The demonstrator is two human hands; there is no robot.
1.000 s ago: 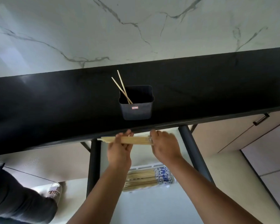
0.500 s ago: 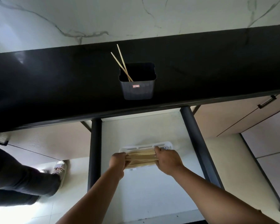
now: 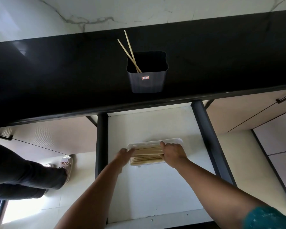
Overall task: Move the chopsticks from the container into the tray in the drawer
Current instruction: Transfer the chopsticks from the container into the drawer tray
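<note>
Pale wooden chopsticks, a flat bundle lying lengthwise left to right, sit in a shallow white tray on the pale floor of the open drawer. Sticks look plain, straw-coloured, roughly even in length; individual count cannot be made out.

Left hand reaches in from below, arm extended, fingers curled at the left end of the bundle and the tray's left rim. Whether this grip is clamped on the sticks or on the rim cannot be told. Right hand sits knuckles up over the right end of the bundle, fingers folded down around the sticks, grip closed on them. A teal sleeve shows at the lower right corner.

Up on the black surface, a dark rectangular container with a small red label stands upright near the front edge. Two more chopsticks lean out of it toward the upper left, crossing low inside.

Hidden or unclear: right ends of the bundle under the right hand; the tray's right half and near rim mostly covered. At far left, another person's dark trouser leg and a light shoe, cut off by the frame.
</note>
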